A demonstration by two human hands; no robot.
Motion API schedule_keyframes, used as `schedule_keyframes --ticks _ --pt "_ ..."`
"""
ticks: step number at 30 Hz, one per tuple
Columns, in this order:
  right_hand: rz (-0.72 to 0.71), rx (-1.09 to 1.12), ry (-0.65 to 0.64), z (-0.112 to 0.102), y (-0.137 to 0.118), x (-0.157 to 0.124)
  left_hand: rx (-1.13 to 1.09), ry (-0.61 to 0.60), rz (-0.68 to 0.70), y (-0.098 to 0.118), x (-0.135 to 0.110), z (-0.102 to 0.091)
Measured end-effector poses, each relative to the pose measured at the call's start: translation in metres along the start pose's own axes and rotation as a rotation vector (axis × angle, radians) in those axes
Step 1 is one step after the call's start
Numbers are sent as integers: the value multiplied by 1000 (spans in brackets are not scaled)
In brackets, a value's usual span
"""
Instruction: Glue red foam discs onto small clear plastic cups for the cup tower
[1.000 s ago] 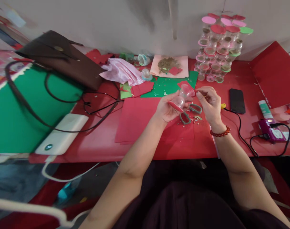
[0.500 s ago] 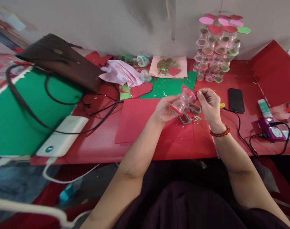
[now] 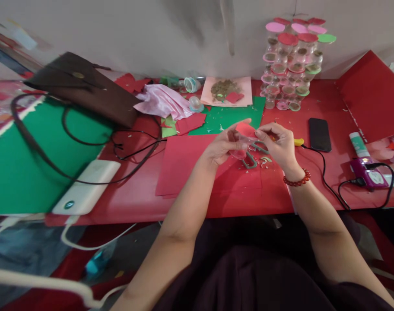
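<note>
My left hand (image 3: 223, 144) holds a small clear plastic jar (image 3: 240, 144) with a red paper disc on it, above the red table. My right hand (image 3: 278, 144), with a red bead bracelet on its wrist, has its fingers closed against the jar's other side. Just under the hands lie green-handled scissors (image 3: 250, 160) among small paper scraps. A sheet of red paper (image 3: 187, 164) lies flat under my left wrist.
A stack of small jars with pink, red and green lids (image 3: 289, 65) stands at the back. A black phone (image 3: 319, 134), a glue stick (image 3: 358, 146) and a purple glue gun (image 3: 372, 177) lie right. A brown bag (image 3: 83, 88), green paper (image 3: 25, 168) and a white power bank (image 3: 87, 186) lie left.
The two hands came together: the jar was lowered and turned, and my right hand moved left onto it. The view shifted slightly.
</note>
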State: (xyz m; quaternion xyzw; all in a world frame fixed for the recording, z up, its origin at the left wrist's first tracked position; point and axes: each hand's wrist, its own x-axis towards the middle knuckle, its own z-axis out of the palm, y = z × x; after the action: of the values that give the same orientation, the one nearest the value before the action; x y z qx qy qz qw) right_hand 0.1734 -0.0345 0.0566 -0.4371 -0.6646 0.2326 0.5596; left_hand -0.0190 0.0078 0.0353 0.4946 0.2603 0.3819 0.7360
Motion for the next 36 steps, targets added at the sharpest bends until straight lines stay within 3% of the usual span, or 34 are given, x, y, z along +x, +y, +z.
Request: schedule_keyframes --ticks 9,16,27,36 --pt "-39 -11 -1 0 0 0 62 -19 5 3 -2 5" --pt "-145 -103 13 1 3 2 205 71 178 -5 3 8" --pt "-58 -213 16 2 5 0 405 189 275 -3 2 18" --pt "-89 -260 110 1 12 1 426 145 335 -1 -3 25"
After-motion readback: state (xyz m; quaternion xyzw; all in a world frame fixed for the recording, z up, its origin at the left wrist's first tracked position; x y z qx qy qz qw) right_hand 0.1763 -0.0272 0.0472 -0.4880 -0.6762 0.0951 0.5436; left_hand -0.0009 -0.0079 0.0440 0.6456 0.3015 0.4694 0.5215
